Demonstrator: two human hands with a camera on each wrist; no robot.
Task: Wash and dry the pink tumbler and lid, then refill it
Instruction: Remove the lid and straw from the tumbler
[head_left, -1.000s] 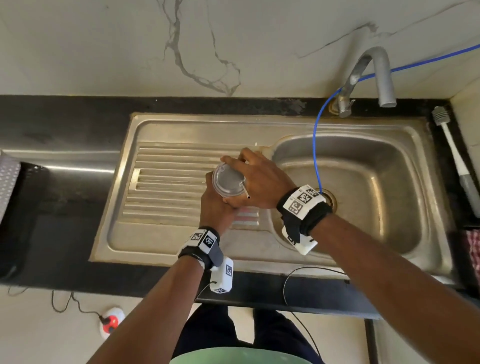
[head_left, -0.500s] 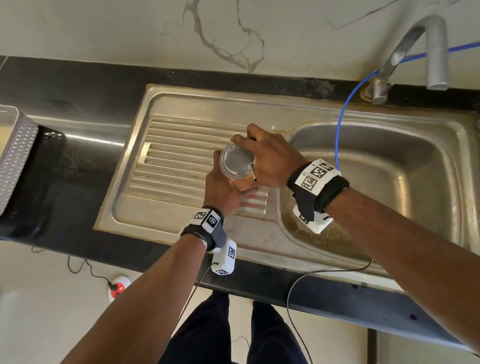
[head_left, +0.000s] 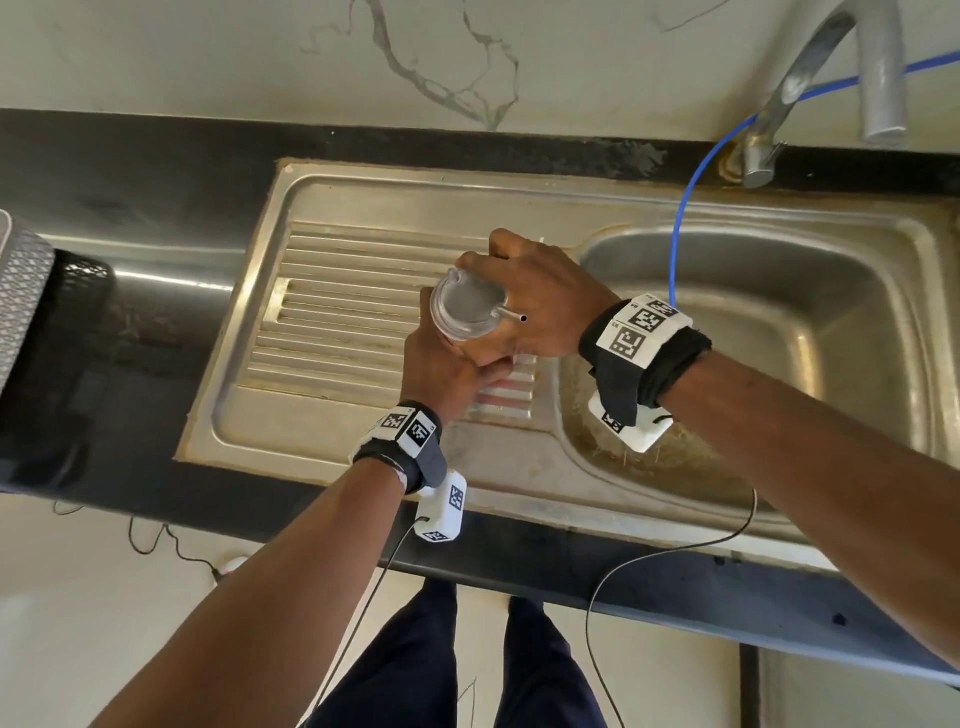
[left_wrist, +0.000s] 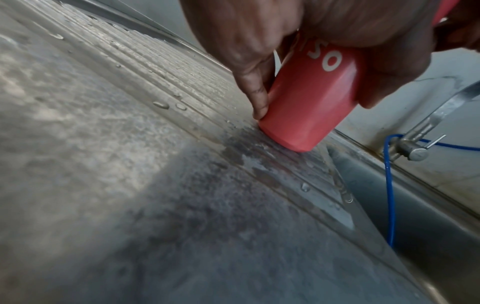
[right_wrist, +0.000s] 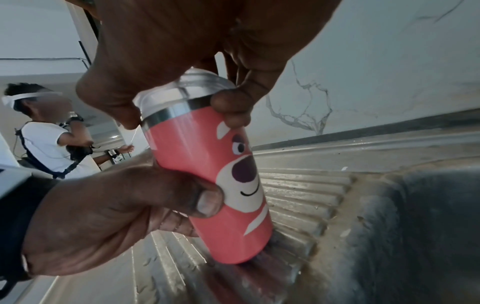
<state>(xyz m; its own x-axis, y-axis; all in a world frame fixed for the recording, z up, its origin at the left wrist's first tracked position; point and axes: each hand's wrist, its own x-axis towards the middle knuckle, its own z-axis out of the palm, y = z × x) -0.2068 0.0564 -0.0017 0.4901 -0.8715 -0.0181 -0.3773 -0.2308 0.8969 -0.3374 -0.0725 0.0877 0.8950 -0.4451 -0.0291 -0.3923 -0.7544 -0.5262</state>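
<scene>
Stainless steel sink (head_left: 883, 270) — basin on the right, ribbed drainboard (head_left: 337, 312) on the left, set into a black counter (head_left: 130, 171); water droplets lay on the ribs. A curved metal tap (head_left: 878, 78) stood at the back wall, with a blue hose (head_left: 680, 223) running from beside it down into the basin.

Pink tumbler (right_wrist: 207, 174) — a bear face printed on the body and a steel band at the rim. It stood slightly tilted, its base touching the drainboard near the basin edge.

Left hand (head_left: 452, 369) — wrapped round the tumbler's body, thumb pressed against the printed face.

Right hand (head_left: 540, 301) — over the top, thumb and fingers (right_wrist: 231, 102) pinching the rim of the lid from opposite sides.

Clear lid (head_left: 467, 306) — seated on the tumbler, with a short spout (head_left: 511, 315) at its edge.

Step in hand, as judged: taking the lid off, ahead of washing; nothing looked washed yet, and the tap was not running. The next move would call for a firm hold on the body while the right hand twists or pulls the lid — which of the two it needs could not be told.
</scene>
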